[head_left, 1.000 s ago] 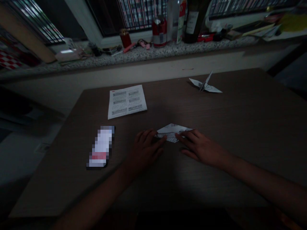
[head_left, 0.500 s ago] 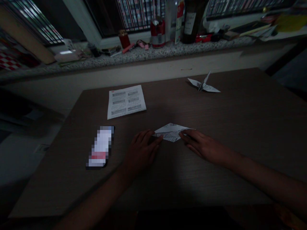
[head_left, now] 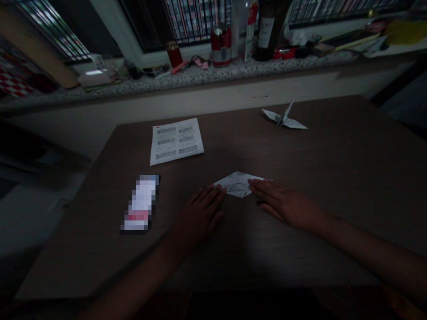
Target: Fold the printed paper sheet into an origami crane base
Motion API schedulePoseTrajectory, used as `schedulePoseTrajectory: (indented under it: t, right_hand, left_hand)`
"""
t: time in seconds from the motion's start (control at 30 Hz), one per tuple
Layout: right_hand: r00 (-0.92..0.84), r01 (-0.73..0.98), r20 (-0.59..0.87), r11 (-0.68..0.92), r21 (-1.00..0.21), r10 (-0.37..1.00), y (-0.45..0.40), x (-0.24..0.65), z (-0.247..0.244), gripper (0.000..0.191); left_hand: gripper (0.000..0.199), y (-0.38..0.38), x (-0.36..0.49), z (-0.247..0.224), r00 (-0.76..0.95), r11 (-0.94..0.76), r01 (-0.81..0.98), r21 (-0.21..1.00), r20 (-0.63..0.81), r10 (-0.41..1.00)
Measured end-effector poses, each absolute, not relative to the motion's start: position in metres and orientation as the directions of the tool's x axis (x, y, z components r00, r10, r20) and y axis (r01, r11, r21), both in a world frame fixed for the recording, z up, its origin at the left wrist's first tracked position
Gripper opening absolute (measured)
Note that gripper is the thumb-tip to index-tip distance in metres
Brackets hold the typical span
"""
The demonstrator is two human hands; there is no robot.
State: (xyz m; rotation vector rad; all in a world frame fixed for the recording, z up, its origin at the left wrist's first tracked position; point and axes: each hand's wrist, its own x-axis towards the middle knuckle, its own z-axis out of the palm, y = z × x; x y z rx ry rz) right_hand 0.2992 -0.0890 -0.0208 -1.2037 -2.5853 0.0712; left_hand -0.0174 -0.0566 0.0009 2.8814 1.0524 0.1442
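A folded sheet of printed paper [head_left: 237, 183], roughly diamond-shaped, lies flat on the dark wooden table [head_left: 213, 249]. On its left corner rest the fingertips of my left hand [head_left: 202, 213], fingers stretched out and laid flat. My right hand [head_left: 285, 200] covers part of the right corner, its fingers extended and pressing on the paper. Neither hand grips anything. The outer tips of the paper are partly hidden under the fingers.
A folded paper crane [head_left: 283, 119] stands at the back right of the table. Back left lies a printed sheet [head_left: 176, 141], with a phone [head_left: 140, 204] in front of it. Along the stone windowsill [head_left: 193, 80] stand a red can [head_left: 221, 46], a dark bottle [head_left: 265, 35] and small items.
My left hand's fingers have straightened and flattened, the thumb drawing back off the paper. My right hand's fingers have flattened over the right corner. The paper's raised middle edge now lies flatter.
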Motion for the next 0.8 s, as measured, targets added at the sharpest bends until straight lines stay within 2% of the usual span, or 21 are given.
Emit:
schedulePoseTrajectory:
  t: [0.23,0.47,0.63,0.8]
  right_hand:
    - [-0.606,0.732,0.246,0.651,-0.199,0.756,-0.088,0.299,-0.018,0.057]
    - [-0.596,0.731,0.257,0.646,-0.22,0.761,-0.089,0.298,-0.017,0.06]
    - [-0.594,0.745,0.248,0.64,-0.19,0.765,-0.091,0.296,-0.016,0.056]
    - [-0.567,0.776,0.249,0.61,-0.158,0.785,-0.094,0.286,-0.012,0.051]
  left_hand:
    - [0.051,-0.058,-0.015,0.008,0.741,-0.739,0.663,0.119,0.038,0.67]
    - [0.056,-0.065,-0.019,0.0,0.724,-0.725,0.68,0.11,0.057,0.688]
    - [0.061,-0.063,-0.017,0.005,0.714,-0.719,0.686,0.112,0.084,0.695]
    - [0.058,-0.063,-0.007,0.011,0.802,-0.808,0.576,0.122,0.105,0.588]
